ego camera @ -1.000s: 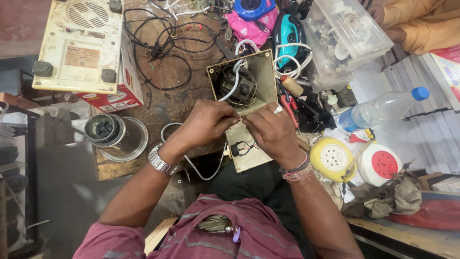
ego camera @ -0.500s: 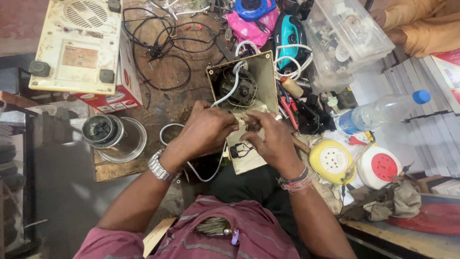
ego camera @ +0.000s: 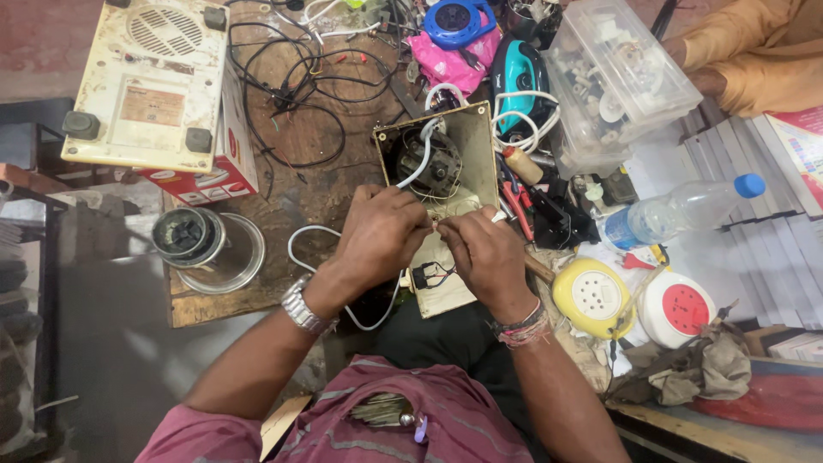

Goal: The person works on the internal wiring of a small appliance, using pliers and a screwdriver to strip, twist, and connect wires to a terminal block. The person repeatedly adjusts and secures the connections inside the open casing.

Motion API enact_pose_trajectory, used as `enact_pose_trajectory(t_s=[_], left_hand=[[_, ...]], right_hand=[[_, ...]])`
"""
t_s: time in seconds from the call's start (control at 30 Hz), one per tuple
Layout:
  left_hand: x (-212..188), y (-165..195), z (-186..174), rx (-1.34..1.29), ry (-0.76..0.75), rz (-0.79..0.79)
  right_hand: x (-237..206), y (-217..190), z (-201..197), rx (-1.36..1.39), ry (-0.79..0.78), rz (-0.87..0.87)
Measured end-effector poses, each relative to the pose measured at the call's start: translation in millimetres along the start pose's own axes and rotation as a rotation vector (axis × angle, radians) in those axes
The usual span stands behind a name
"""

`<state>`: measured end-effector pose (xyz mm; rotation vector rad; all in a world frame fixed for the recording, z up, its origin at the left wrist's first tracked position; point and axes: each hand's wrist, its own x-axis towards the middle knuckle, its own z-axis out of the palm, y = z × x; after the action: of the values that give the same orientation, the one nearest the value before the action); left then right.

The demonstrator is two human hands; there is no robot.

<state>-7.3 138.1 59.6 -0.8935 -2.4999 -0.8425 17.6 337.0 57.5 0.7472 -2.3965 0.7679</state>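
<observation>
Two hands meet over an open cream casing that lies on the wooden worktop, just in front of the person. Inside it sits a dark motor, with a white cord running out and looping beside the left hand. That hand's grip is pinched narrow on something small at the casing's middle; what it holds is too small to tell. The right hand pinches the same spot, fingertips touching the left's. A black switch shows on the casing below the hands. Left of them stands a steel jar; right lie a yellow socket reel and a plastic bottle.
</observation>
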Motion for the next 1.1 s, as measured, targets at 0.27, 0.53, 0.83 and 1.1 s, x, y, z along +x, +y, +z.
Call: enact_pose_trajectory(t_s=[0.27, 0.53, 0.83, 1.1], left_hand=[[-4.6, 1.6, 1.1, 0.007, 0.014, 0.02], [2.2, -5.1, -4.7, -0.007, -0.181, 0.014], [7.0, -1.0, 12.7, -0.017, 0.098, 0.015], [21.0, 0.9, 17.1, 0.039, 0.131, 0.018]], right_hand=[[-9.5, 11.4, 3.7, 0.387, -0.298, 0.657], [4.9, 6.9, -8.0, 0.007, -0.015, -0.041], [1.2, 8.3, 1.0, 0.048, 0.021, 0.118], [6.6, 29.4, 1.5, 0.276, -0.134, 0.584]])
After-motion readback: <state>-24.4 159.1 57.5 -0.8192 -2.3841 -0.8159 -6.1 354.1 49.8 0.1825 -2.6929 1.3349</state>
